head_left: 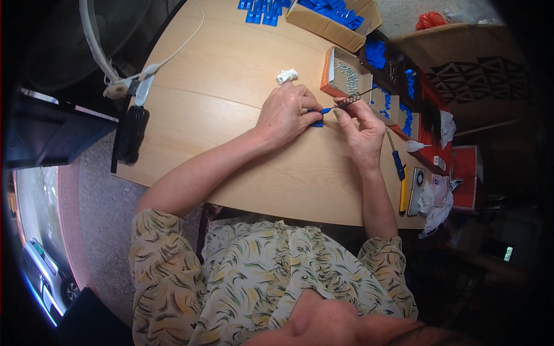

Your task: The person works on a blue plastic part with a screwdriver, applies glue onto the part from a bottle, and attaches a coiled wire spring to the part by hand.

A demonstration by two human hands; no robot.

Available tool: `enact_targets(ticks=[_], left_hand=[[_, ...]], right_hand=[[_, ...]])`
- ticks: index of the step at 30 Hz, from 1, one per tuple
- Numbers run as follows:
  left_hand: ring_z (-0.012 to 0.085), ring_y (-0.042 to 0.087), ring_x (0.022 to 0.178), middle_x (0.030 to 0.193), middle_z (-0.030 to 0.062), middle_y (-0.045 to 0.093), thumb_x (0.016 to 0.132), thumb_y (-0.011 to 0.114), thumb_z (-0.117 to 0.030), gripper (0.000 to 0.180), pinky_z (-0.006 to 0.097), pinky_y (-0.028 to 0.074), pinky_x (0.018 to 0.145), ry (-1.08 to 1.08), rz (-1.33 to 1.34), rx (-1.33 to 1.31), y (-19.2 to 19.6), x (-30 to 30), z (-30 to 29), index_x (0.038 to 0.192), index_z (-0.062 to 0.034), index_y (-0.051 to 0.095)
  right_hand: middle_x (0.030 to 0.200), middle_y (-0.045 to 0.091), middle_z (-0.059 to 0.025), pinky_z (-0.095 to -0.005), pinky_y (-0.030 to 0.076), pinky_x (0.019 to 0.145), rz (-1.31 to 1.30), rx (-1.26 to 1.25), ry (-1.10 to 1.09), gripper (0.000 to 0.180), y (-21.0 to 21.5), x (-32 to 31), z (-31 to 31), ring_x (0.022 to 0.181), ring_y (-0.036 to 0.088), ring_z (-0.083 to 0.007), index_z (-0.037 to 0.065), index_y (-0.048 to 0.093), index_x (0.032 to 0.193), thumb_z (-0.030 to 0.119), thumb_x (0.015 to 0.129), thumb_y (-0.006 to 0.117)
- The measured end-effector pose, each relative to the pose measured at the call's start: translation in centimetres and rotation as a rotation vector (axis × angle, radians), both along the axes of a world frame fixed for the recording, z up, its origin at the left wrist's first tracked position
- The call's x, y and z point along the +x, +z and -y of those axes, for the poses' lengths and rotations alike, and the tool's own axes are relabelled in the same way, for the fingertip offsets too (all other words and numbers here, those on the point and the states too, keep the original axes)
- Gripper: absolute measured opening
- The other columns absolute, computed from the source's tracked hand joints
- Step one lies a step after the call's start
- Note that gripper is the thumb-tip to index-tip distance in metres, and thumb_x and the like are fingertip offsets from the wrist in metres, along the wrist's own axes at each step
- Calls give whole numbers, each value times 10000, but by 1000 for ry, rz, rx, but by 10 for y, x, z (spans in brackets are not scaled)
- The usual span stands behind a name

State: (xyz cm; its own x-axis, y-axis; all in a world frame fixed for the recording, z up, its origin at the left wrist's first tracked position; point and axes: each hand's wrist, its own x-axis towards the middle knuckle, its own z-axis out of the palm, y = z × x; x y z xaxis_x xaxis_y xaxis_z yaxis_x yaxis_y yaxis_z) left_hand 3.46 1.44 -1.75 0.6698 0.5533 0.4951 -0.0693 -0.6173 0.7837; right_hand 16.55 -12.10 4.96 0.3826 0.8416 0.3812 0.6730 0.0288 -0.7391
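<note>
My left hand (287,113) is closed around a small blue plastic piece (317,123), held low over the wooden table. Its fingertips meet near a pointed blue bit (326,110) that faces my right hand. My right hand (362,128) pinches a thin dark rod (366,92) with a coiled or beaded stretch (348,101) near the fingers. The rod slants up to the right. What kind of tool it is, and whether it touches the blue piece, I cannot make out. Just beyond my left hand lies a crumpled white wad (287,76).
An orange-edged box (326,81) of small metal parts stands beyond my right hand, beside trays of blue parts (408,123). Farther back is a cardboard box (323,26) near loose blue pieces (262,11). A screwdriver (397,164), yellow cutter (403,196) and phone (415,190) lie right.
</note>
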Motion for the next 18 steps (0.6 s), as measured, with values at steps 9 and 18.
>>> enact_targets(ticks=[9,18], left_hand=[[234,653,833,891,41,716,824,785,-203,135,380,515,784,5,11,75,-8,-1,-1,901,-94,799],[243,657,854,908,37,716,825,782,-210,150,387,519,799,-6,-23,76,-6,-1,-2,916,-92,795]], right_hand=[[970,637,-7,-227,474,771,50,-87,-26,190,-13,5,2,850,577,-74,-3,722,1101,25,913,713],[987,644,-9,-219,471,769,98,-81,15,197,-17,7,-1,845,584,-72,31,749,1112,46,917,719]])
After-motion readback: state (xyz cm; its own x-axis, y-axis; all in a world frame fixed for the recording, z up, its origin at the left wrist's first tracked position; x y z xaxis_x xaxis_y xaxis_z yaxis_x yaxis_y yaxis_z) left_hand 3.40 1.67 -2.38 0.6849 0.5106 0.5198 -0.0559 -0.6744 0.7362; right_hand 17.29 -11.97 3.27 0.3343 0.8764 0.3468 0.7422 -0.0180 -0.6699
